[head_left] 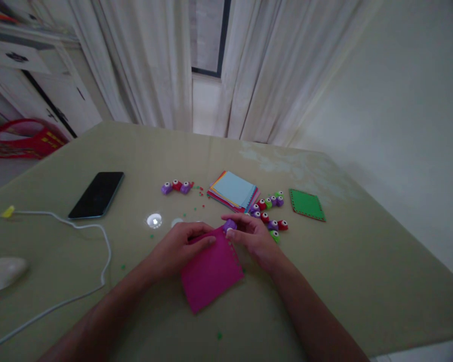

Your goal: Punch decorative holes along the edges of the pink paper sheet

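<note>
Head view: left hand (179, 246) pins the pink paper sheet (211, 271) flat on the table (362, 261); right hand (251, 236) has its grip clamped on a purple punch (229, 224) at the sheet's far corner. Sheet appears light, flexible, easily creased; hold near edges. Cloth-covered table, curtains (143, 60) behind.

A: How was the scene lit?
B: Dimly. Daylight entered through the curtains (151, 60) at the far side, and colours read muted and slightly grainy.

A: Any glare or shadow?
B: One small bright reflection (154, 220) sat on the counter (362, 261). Shadows were soft and faint.

A: Distortion?
B: Wide-angle bending showed at the edges; the cabinet (30, 65) leaned, and corners were soft.
</note>
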